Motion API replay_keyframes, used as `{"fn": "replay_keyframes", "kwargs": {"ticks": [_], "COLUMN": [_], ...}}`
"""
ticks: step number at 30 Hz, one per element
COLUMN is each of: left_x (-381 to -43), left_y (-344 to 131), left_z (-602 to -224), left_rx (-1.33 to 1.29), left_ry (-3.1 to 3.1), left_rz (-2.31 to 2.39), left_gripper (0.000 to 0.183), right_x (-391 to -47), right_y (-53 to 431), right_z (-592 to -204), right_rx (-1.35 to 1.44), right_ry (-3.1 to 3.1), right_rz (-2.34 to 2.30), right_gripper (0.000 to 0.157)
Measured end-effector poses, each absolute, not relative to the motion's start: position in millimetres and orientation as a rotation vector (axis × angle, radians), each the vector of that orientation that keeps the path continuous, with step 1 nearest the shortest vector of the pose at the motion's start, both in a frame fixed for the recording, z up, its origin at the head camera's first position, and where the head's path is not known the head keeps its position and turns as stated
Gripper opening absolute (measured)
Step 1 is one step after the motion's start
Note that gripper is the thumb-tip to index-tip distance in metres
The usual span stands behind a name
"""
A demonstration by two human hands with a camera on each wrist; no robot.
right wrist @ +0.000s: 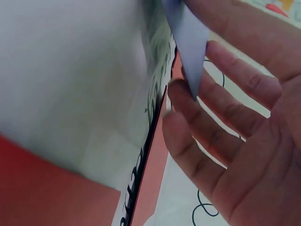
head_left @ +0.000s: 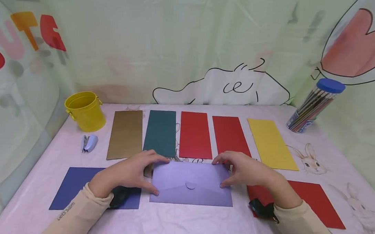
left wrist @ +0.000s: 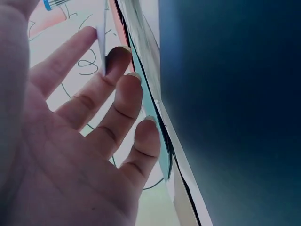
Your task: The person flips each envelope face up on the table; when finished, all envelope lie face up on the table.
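The left grip (head_left: 135, 172) and right grip (head_left: 246, 168) each pinch one end of a lilac rectangular paper envelope (head_left: 191, 173), with the thumb on the near side and the fingertips at the far edge. The envelope lies between the two grips, its flap folded down and a small rounded tab (head_left: 190, 185) at the middle; whether the flap is sealed cannot be told. The wrist views show its corners reaching in among the fingers, seemingly a little above the pink cloth-covered worktop (head_left: 166, 224).

The step in hand looks to be placing or picking up this envelope with both hands; which of the two cannot be told. To the left of the left grip, partly under that forearm, lies a dark blue flat paper rectangle (head_left: 75, 184); a red flat paper rectangle (head_left: 316, 202) lies right of the right grip, partly under that wrist. Just beyond the left grip is a dark green flat paper rectangle (head_left: 160, 131).

If the envelope is to be laid down, the next move calls for both ends lowered evenly, then thumbs and fingers parted together. If it is to be lifted, both grips should rise level, so the paper does not bend or drag its neighbours.
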State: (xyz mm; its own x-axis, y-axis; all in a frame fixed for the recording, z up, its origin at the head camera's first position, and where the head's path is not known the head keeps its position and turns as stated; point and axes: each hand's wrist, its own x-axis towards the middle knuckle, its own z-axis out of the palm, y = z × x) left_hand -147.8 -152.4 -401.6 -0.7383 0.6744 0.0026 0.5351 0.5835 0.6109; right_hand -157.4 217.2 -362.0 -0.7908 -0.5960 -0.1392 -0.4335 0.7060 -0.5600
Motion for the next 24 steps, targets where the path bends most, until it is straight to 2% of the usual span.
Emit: {"fn": "replay_keyframes", "kwargs": {"ticks": [16, 24], "left_x": [-145.3, -141.5], "left_y": [-148.6, -145.0], "left_z": [-399.3, -397.5], "left_rx": [0.882, 0.852], "left_ry": [2.605, 2.693], "left_rz": [0.750, 0.726], "left_gripper": [0.082, 0.087], "right_x": [-150.2, -146.0], "right_y": [203.4, 199.2], "right_z": [-364.1, -364.3], "right_rx": [-0.728, -0.849], "right_ry": [2.702, 2.838], "right_rz": [-0.547, -0.405], "right_gripper": [0.056, 0.051]}}
